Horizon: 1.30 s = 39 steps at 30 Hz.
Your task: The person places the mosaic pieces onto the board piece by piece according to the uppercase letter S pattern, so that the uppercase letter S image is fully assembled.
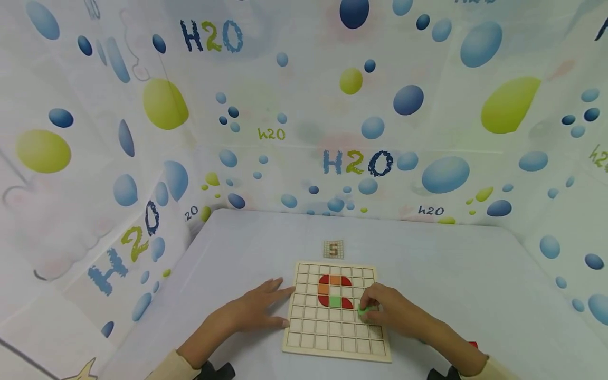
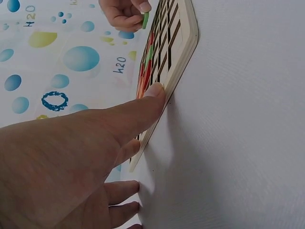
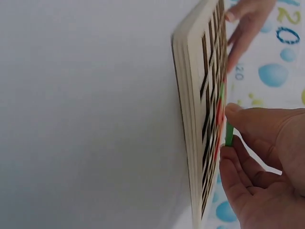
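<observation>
A wooden grid board (image 1: pixel 335 350) lies on the white table, with red, orange and green tiles (image 1: pixel 335 301) set in some of its cells. My left hand (image 1: pixel 254 309) rests at the board's left edge with fingers spread; in the left wrist view its thumb (image 2: pixel 155 90) touches the frame. Over the right side of the board, my right hand (image 1: pixel 391 310) pinches a green tile (image 3: pixel 229 133) between thumb and fingers. The tile is held on edge close above the cells in the right wrist view. Part of it is hidden by the fingers in the head view.
A small card with a grid and a brown S-like figure (image 1: pixel 333 249) lies just behind the board. Something red (image 1: pixel 473 344) shows by the right forearm. A white cloth with blue and green spots (image 1: pixel 304 132) hangs behind the table (image 1: pixel 427 253).
</observation>
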Each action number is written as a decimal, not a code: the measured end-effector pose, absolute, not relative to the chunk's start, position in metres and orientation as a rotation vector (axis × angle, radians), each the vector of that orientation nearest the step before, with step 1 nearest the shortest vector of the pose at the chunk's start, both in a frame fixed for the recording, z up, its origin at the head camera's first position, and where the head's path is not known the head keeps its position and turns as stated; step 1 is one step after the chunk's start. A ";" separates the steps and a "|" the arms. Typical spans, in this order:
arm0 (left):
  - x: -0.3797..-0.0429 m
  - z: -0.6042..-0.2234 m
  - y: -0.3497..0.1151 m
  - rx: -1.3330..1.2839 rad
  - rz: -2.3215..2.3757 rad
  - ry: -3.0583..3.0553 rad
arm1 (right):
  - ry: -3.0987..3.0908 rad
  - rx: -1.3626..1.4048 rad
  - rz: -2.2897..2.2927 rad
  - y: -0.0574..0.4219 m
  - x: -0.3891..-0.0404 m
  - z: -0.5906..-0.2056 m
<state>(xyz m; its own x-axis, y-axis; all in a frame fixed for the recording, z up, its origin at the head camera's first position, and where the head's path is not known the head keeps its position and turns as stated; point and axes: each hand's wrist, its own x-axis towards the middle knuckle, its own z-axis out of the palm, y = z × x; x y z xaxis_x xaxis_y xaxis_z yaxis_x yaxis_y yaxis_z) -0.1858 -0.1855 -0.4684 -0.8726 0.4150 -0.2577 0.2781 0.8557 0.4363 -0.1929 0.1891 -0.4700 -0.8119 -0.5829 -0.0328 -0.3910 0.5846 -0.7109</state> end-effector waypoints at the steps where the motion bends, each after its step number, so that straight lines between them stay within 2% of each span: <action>1: -0.186 -0.469 -0.186 0.519 0.554 2.688 | 2.547 -0.814 -1.052 0.185 -0.192 -0.471; 9: -0.187 -0.471 -0.186 0.519 0.542 2.694 | 2.617 -0.907 -0.933 0.162 -0.189 -0.477; 25: -0.187 -0.471 -0.187 0.530 0.533 2.706 | 2.624 -1.005 -0.931 0.151 -0.185 -0.474; 36: -0.187 -0.474 -0.188 0.545 0.538 2.697 | 2.714 -1.097 -0.768 0.162 -0.182 -0.473; 39: -0.187 -0.474 -0.189 0.548 0.539 2.696 | 2.725 -1.019 -0.788 0.174 -0.179 -0.473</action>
<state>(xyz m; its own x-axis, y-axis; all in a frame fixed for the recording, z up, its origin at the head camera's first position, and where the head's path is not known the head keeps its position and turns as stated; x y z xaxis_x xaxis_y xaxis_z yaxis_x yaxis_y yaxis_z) -0.1873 -0.1887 -0.4743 -0.8691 0.4290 -0.2464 0.3012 0.8540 0.4243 -0.1787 0.1738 -0.4727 -0.7644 -0.6419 0.0610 -0.5753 0.6363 -0.5139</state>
